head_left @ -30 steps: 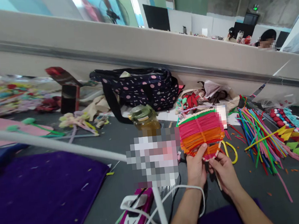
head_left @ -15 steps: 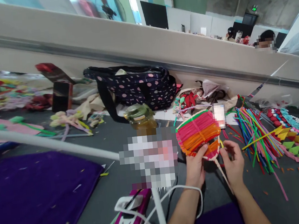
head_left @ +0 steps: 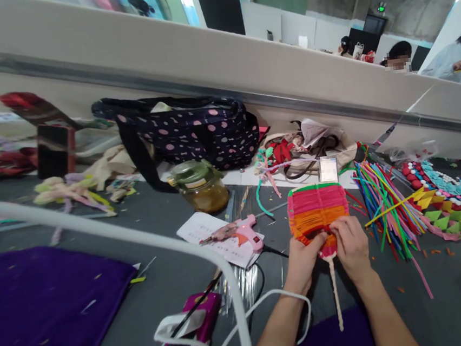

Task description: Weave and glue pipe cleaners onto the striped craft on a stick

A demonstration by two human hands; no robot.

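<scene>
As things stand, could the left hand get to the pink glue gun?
Probably yes. The left hand grips the lower edge of the woven piece, so it would have to let go first. The glue gun lies just to its left on a paper sheet, with only open grey tabletop between them.

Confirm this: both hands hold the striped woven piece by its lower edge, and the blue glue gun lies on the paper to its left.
Wrong on one point: the glue gun is pink, not blue, as the head view shows. The rest stands: the left hand and right hand hold the woven piece by its lower edge, and the gun lies on the paper to its left.
</scene>
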